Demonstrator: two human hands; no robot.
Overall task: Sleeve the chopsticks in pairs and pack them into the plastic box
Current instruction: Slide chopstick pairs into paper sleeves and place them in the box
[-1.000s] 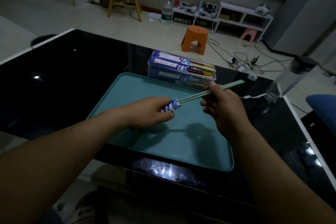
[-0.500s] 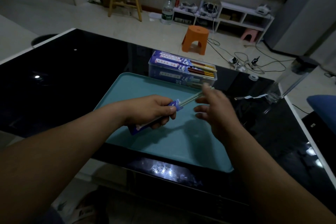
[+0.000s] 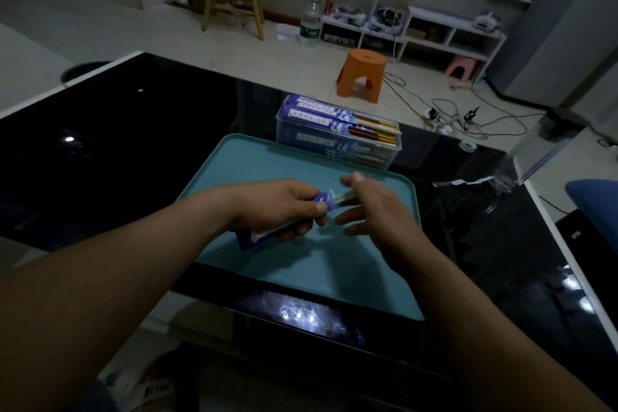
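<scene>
- Blue sleeve (image 3: 257, 237) is gripped by the left hand (image 3: 281, 207), fingers curled round its middle; the closed end sticks out on the wrist side of that hand.
- Pale chopsticks (image 3: 344, 196) are mostly inside the sleeve; only short ends are seen past the left thumb, between the two hands.
- Right hand (image 3: 378, 211) is held spread and loose, with nothing pinched. Whether its palm touches the chopstick ends cannot be told, as the spot is hidden and blurred.
- Plastic box (image 3: 334, 148) sits beyond both hands, well apart, just past the far edge of the teal tray (image 3: 301, 278) under them.
- Sleeved pairs (image 3: 321, 117) are stacked in the box up to the rim.
- Judged: this pair is nearly sleeved. Left to do: the ends seated, the pair carried forward into the box.
- No other loose pair is seen near the hands, so the task is probably close to done.
</scene>
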